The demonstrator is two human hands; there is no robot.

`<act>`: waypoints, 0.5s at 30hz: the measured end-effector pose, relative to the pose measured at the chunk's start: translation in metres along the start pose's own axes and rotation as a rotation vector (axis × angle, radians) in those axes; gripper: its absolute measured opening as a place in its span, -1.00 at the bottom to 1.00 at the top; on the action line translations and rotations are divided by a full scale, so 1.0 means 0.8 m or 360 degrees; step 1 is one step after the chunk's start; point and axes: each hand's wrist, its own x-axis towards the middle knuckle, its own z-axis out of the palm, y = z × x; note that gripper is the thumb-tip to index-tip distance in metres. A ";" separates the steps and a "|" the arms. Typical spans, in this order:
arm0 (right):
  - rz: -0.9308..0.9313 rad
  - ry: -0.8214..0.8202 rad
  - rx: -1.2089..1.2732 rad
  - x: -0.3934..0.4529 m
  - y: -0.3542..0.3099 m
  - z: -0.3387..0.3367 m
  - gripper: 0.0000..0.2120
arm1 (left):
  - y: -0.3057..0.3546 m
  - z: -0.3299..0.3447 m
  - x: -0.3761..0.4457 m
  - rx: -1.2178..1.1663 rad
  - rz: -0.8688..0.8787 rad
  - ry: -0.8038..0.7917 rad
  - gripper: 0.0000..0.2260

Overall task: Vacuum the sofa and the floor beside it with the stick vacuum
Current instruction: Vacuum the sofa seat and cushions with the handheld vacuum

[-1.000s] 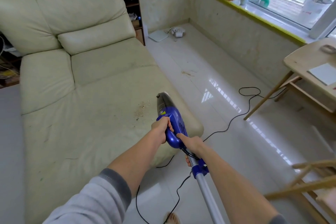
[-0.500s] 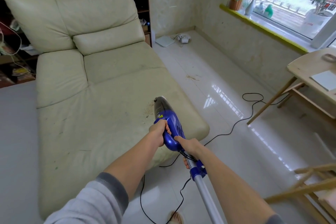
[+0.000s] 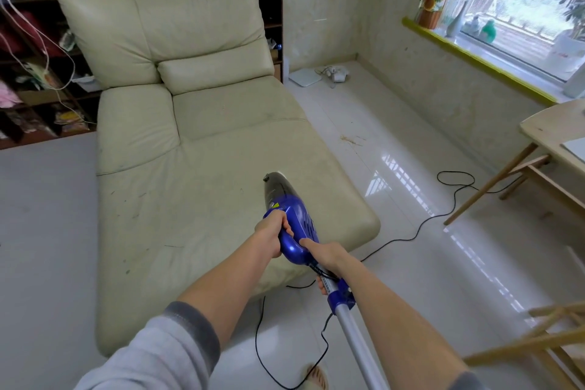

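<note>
Crumbs seen by the nozzle a second ago are gone from the sofa (image 3: 190, 199), and I hold the vacuum (image 3: 289, 215) with its tip resting on the seat's right side. My left hand (image 3: 269, 236) grips the blue handle to steer; my right hand (image 3: 329, 258) wraps the neck above the tube, steadying the weight. Debris (image 3: 349, 139) on the floor (image 3: 411, 263) beside it looks next. The cord (image 3: 443, 209) trails right.

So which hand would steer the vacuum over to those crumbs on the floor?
Probably the left hand: it grips the vacuum up front. The right hand grips the rear. The crumbs lie ahead, right of the sofa.
</note>
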 end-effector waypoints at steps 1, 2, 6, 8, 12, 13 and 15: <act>0.0004 0.0001 -0.0005 -0.002 -0.001 0.004 -0.48 | 0.000 -0.005 -0.001 -0.0008 -0.0003 0.0007 -0.85; 0.0007 -0.0002 -0.0016 -0.003 -0.002 0.008 -0.48 | 0.000 -0.010 -0.002 -0.0020 -0.0006 0.0013 -0.85; 0.0011 -0.0023 -0.0060 -0.006 -0.008 0.023 -0.46 | -0.001 -0.029 -0.004 -0.0064 -0.0008 0.0024 -0.86; 0.0018 -0.0036 -0.0070 -0.007 -0.011 0.029 -0.46 | 0.000 -0.037 -0.004 -0.0089 -0.0010 0.0028 -0.85; 0.0017 -0.0058 -0.0083 -0.007 -0.015 0.038 -0.46 | 0.001 -0.048 -0.004 -0.0105 -0.0009 0.0038 -0.84; 0.0013 -0.0064 -0.0094 -0.008 -0.016 0.041 -0.46 | 0.001 -0.052 -0.004 -0.0108 -0.0007 0.0044 -0.84; 0.0002 -0.0068 -0.0111 -0.009 -0.016 0.044 -0.47 | 0.001 -0.056 -0.004 -0.0108 -0.0009 0.0051 -0.84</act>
